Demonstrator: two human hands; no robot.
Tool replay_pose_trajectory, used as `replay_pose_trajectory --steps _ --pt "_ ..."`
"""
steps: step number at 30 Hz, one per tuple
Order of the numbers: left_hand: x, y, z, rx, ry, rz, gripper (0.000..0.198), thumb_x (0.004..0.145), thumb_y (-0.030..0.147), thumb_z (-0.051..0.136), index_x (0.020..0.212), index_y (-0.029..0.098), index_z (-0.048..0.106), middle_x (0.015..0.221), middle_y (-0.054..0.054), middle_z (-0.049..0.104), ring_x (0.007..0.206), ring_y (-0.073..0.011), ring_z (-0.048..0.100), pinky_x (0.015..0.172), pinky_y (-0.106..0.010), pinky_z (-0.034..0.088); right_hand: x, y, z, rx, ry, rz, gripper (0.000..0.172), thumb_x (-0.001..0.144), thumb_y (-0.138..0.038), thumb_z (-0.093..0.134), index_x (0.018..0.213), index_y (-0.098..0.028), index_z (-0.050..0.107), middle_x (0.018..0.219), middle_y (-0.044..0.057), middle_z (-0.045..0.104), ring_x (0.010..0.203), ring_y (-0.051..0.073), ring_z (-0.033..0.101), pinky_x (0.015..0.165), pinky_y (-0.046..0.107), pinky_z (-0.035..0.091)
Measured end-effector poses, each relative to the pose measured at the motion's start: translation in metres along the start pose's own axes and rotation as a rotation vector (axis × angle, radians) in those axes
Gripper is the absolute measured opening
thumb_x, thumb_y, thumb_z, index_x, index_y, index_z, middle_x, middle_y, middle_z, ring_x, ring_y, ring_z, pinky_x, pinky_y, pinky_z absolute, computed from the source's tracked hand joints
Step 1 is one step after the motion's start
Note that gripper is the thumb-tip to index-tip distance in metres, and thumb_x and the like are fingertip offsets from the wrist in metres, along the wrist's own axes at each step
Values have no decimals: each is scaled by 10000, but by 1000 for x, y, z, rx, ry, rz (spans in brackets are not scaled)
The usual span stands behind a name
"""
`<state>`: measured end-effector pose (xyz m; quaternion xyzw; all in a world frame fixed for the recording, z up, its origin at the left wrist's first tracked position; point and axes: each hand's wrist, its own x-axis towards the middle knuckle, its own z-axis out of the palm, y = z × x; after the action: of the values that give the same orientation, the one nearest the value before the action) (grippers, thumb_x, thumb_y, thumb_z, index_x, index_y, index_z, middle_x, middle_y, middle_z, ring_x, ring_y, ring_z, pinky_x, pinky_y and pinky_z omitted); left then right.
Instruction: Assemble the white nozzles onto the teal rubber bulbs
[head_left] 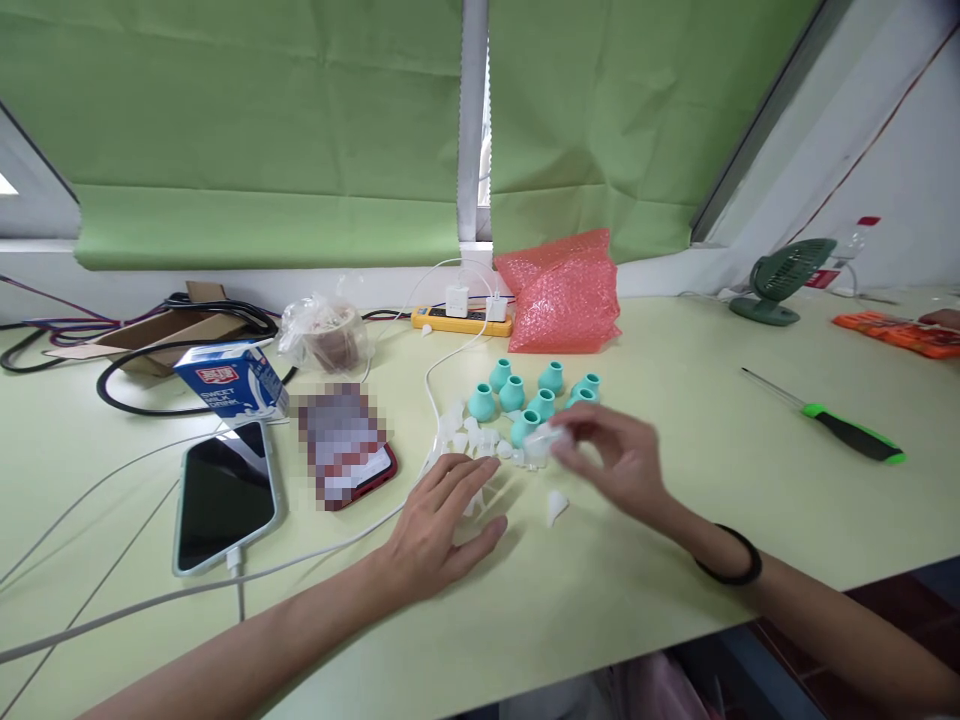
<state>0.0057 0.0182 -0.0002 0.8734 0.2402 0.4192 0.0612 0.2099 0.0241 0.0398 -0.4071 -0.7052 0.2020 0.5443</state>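
Observation:
Several small turquoise vase-shaped pieces [482, 402] stand in a cluster on the pale table [675, 400]. In front of them lies a scatter of white translucent pieces [487, 440]. My right hand [619, 460] is closed, pinching a white translucent piece [546, 440] between thumb and fingers just in front of the turquoise pieces. My left hand [442, 525] is open, fingers stretched toward the scatter and partly covering it. A loose white piece [556, 507] rests on the table between my hands.
Left of my hands are a red-cased phone [349, 445], another phone [229, 495], a milk carton [232, 380] and cables. Behind sit a power strip [450, 322] and a pink bubble-wrap bag [562, 295]. To the right are a screwdriver [832, 420], a fan [784, 275] and another person's hand [941, 318].

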Motion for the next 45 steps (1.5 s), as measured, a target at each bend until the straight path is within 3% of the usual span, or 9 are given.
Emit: replay_pose_trajectory --steps 2,4,10,17,23,29,36,45 --pt "0 1 -1 -21 -43 -16 452 740 109 519 1173 122 393 1024 -130 562 944 -221 476 779 -389 452 14 3 -16 -73 149 47 80 660 -216 606 727 -171 608 617 13 576 514 100 503 462 217 452" --pt "-1 1 -1 -31 -62 -2 423 734 75 496 1146 122 412 1019 -127 561 944 -219 475 784 -388 448 24 10 -29 -165 176 92 86 635 -226 622 687 -158 610 566 5 547 492 97 481 446 215 426" --pt "-2 1 -1 -31 -109 18 371 747 57 449 1109 134 423 1023 -130 547 947 -223 467 779 -407 441 32 30 -36 -366 60 137 128 612 -257 619 646 -134 615 512 -4 514 458 92 450 432 214 394" --pt "-1 3 -3 -6 -134 49 328 739 47 450 1061 109 443 999 -139 542 944 -225 460 782 -403 441 33 35 -38 -471 -82 157 178 650 -301 589 702 -134 621 523 -5 519 451 92 458 451 215 412" --pt "-1 4 -2 9 -130 60 328 729 40 451 1050 108 445 1001 -139 540 942 -226 460 779 -401 443 33 30 -46 -540 -223 98 204 699 -299 554 803 -137 623 593 21 587 496 115 523 493 225 451" --pt "-1 3 -1 24 -123 79 334 726 36 451 1049 119 441 999 -137 544 936 -231 463 764 -410 449 35 23 -53 -653 -365 -53 187 737 -244 518 827 -126 632 643 40 616 526 126 534 527 239 428" --pt "1 3 -1 36 -135 82 326 723 34 453 1041 108 450 1000 -143 549 940 -233 461 768 -409 450 42 17 -56 -738 -483 -75 168 751 -242 473 657 -155 582 492 -23 461 456 82 381 460 211 316" --pt "1 4 -1 56 -138 100 317 724 38 451 1034 105 460 992 -144 551 943 -234 459 765 -406 451 48 12 -57 -775 -602 -12 188 725 -188 447 540 -162 434 485 -49 303 456 65 249 442 213 203"
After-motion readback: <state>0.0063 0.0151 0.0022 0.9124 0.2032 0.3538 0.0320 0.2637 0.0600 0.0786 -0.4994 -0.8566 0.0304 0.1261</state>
